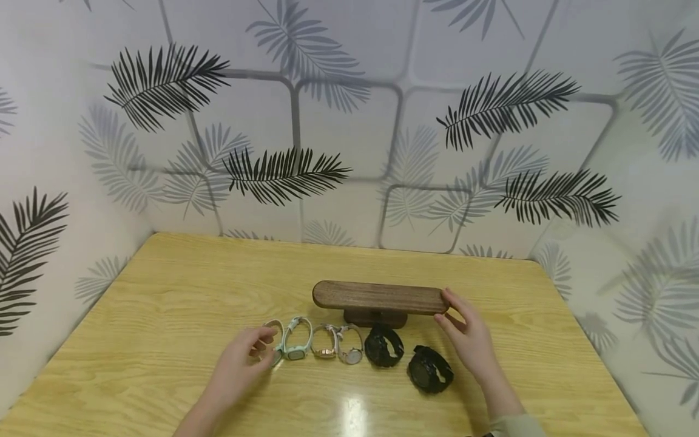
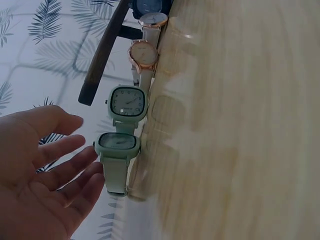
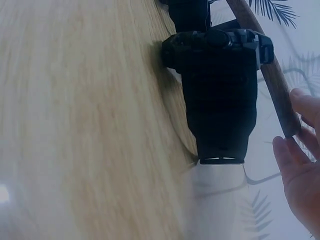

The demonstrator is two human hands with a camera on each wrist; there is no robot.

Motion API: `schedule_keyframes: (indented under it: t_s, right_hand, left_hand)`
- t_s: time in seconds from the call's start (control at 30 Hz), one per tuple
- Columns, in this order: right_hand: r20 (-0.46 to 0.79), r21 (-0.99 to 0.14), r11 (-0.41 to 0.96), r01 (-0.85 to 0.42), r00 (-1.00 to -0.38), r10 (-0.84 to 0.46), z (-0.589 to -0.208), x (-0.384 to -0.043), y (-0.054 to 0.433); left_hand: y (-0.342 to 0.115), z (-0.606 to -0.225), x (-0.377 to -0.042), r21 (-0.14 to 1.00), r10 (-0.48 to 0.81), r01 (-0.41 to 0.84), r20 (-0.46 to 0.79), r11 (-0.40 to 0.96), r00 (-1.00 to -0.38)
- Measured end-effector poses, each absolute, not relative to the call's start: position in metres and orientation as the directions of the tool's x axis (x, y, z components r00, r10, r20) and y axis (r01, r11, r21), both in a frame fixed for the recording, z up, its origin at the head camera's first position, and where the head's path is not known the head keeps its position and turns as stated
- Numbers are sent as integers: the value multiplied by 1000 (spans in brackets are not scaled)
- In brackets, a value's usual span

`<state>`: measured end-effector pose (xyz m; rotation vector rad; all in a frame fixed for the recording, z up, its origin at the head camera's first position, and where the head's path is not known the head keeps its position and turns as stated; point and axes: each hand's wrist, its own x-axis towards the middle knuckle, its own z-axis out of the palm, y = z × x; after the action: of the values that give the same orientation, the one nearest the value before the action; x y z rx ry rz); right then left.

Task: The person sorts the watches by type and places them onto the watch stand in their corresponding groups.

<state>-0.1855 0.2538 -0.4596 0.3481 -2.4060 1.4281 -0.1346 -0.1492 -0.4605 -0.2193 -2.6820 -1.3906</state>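
Wooden bar (image 1: 377,296) pinched in right hand (image 1: 466,337), left hand (image 1: 244,359) spreads beside a green watch (image 2: 118,141).

Left grip (image 1: 244,357) curves loosely; right grip (image 1: 471,338) pinches.

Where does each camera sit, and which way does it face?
Head: worn on the head, facing forward-down over six watches; left hand and right hand show.
Left wrist: at that wrist, facing the pale green watches; left hand shows.
Right wrist: at that wrist, facing a black watch; right hand shows.
Both wrist views share the brown stand.
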Motion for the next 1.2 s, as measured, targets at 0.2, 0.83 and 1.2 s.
schedule_keyframes:
  t_s: [0.2,0.83,1.2]
  right_hand:
    - [403,-837,406,-367,-915,5,-468,-188,255]
    - [373,-920,200,-338,-911,174,-493,-194,254]
    - [366,-926,195,-324,-898,244,-482,-185,244]
  left_hand:
    - [-147,-467,-131,761,69,169,163,626,-984]
    - [-141,-470,-139,778,-35,128,189,615,-981]
    - [-141,-459,-151,919,-235,18,119,394,-965]
